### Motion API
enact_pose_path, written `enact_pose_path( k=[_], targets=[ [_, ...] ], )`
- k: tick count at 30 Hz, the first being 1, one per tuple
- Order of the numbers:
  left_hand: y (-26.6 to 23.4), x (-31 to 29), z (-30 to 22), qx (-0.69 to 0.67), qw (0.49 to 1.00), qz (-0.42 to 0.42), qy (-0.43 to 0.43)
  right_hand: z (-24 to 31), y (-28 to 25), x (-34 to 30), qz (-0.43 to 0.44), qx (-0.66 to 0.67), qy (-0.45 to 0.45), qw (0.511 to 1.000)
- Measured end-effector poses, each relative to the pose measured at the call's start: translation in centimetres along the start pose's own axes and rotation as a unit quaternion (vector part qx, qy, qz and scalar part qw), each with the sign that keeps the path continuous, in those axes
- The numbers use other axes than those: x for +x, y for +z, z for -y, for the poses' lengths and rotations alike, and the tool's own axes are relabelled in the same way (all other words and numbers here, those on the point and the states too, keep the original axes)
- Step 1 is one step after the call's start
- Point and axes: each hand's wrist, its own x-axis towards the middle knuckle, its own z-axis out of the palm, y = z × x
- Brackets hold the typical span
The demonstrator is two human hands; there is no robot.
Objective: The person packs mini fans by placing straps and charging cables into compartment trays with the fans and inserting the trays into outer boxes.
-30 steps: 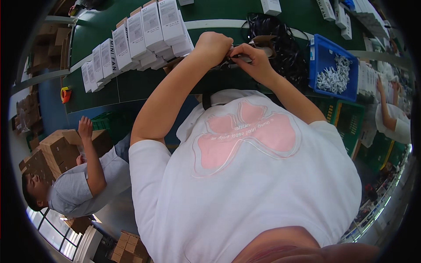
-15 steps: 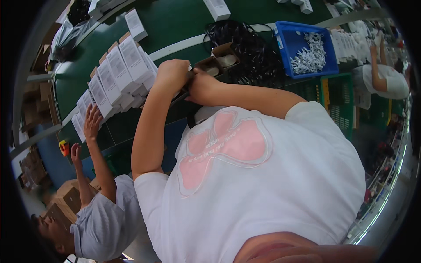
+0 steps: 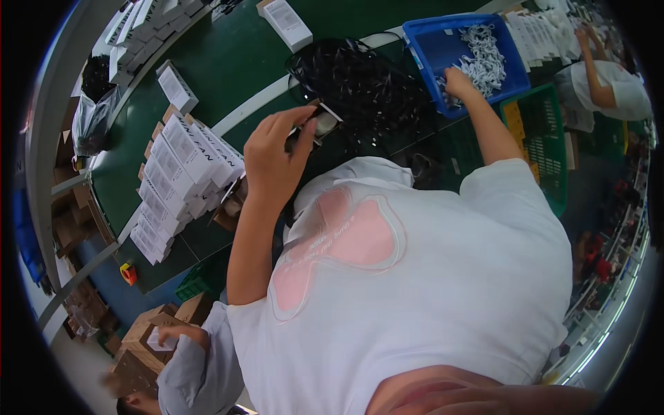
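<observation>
My left hand (image 3: 277, 149) is at the table's near edge, its thumb and fingers closed on a small open box (image 3: 330, 117) with a pale round item inside. My right hand (image 3: 459, 84) reaches into a blue plastic bin (image 3: 434, 24), fingers curled down among bundled white cables (image 3: 482, 62). What its fingertips hold, if anything, is hidden. Between my hands lies a heap of black cords (image 3: 363, 79). Another open brown box (image 3: 232, 207) is beside my left forearm, partly covered.
White cartons (image 3: 180, 166) are stacked at left on the green table (image 3: 228, 62). Single cartons lie farther back. A green crate (image 3: 546, 138) stands below the blue bin. At lower left, a co-worker's hand (image 3: 183, 337) is at brown cardboard boxes (image 3: 142, 332). Another person (image 3: 595, 86) works at far right.
My right hand has left the small boxes and moved right into the blue bin. My left hand stays at a box. The co-worker's hands have moved from the stacked cartons to the cardboard boxes.
</observation>
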Motion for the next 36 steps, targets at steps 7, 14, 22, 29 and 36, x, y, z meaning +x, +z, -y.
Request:
enact_pose_path(
  k=[7, 14, 22, 29, 36],
  targets=[
    [7.0, 14.3, 3.0, 0.022, 0.965, 0.257, -0.05, -0.5, 0.2, -0.5, -0.026, 0.15, -0.042, 0.987],
    [24.6, 23.9, 11.9, 0.169, 0.926, 0.336, -0.025, -1.8, 1.0, -1.9, -0.184, 0.297, -0.021, 0.937],
    [31.9, 25.8, 16.4, 0.275, 0.922, 0.27, -0.026, -0.1, 1.4, -4.0, -0.257, 0.169, -0.018, 0.951],
    [25.7, 27.0, 7.3, -0.175, 0.928, 0.304, -0.125, -0.7, 2.3, -6.1, -0.266, 0.207, -0.036, 0.941],
    [12.9, 24.1, -13.5, -0.458, 0.868, 0.168, 0.094, 1.8, 2.0, -4.9, -0.337, 0.488, 0.051, 0.803]
  ],
)
